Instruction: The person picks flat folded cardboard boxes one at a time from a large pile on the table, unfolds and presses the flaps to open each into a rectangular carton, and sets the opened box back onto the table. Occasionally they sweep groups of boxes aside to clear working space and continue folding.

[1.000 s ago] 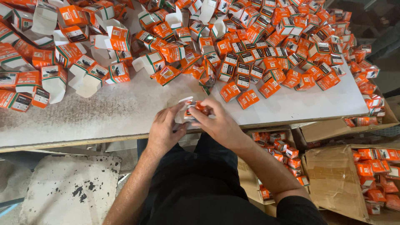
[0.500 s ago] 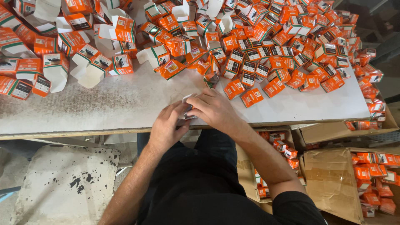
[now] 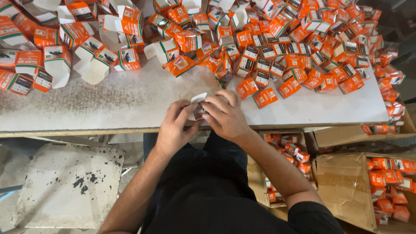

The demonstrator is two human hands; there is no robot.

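Head view: both hands meet at the near edge of the worktable, about midway along it. The left hand and the right hand are pressed close together, fingers curled around a small orange carton with a white flap sticking up between the thumbs. The carton sits just above the table's surface, mostly hidden by the fingers, so whether its flap is being tucked in or pulled out cannot be told.

Along the far edge lies a heap of closed orange cartons, spilling toward the right corner and over it. Toward the far left corner are open cartons with their white insides showing. Under the near right corner stand brown cardboard boxes holding more of the same cartons. A stained white slab lies on the floor at the left.

Risk, as a judgement: the thin flap could crease or tear if the thumbs press unevenly, and the carton, held right at the edge, could slip down onto the lap or floor.
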